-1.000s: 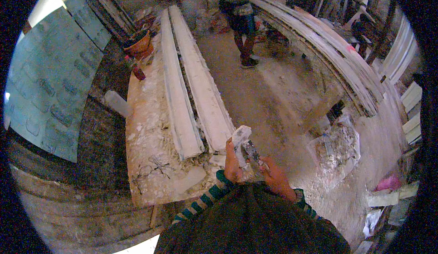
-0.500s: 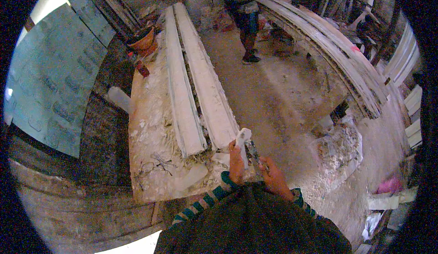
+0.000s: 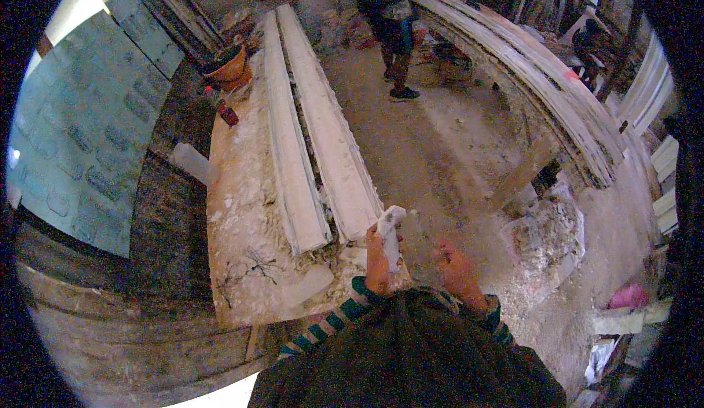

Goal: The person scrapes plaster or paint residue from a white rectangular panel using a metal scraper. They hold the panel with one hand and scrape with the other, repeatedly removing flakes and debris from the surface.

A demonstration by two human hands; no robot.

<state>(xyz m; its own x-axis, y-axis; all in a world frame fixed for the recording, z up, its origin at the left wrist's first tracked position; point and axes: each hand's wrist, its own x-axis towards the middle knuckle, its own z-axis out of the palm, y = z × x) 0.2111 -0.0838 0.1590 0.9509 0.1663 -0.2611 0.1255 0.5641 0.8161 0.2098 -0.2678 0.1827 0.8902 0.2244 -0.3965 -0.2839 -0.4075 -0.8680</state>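
My left hand [image 3: 377, 265] is closed around a whitish, elongated piece [image 3: 390, 232] with a rounded upper end, beside the near end of the right-hand white moulding strip [image 3: 334, 137]. What kind of piece it is cannot be made out. To its right, apart from it, my right hand [image 3: 459, 270] has its fingers curled; whatever they may hold is too blurred to name. A second long white strip [image 3: 290, 151] lies parallel on the plaster-smeared table [image 3: 238, 177], with a narrow gap between the two.
A pale flat piece [image 3: 308, 283] and thin dark wire [image 3: 257, 263] lie on the table's near part. An orange bowl [image 3: 233, 69] is at its far left. Beyond stands another person [image 3: 396, 41]. Long mouldings [image 3: 513, 49] line the right, above a whitish rubble heap [image 3: 550, 232].
My right hand has moved right, away from the left hand and the whitish piece. The dark thing seen between the hands earlier no longer shows there. The other person's legs have shifted slightly.
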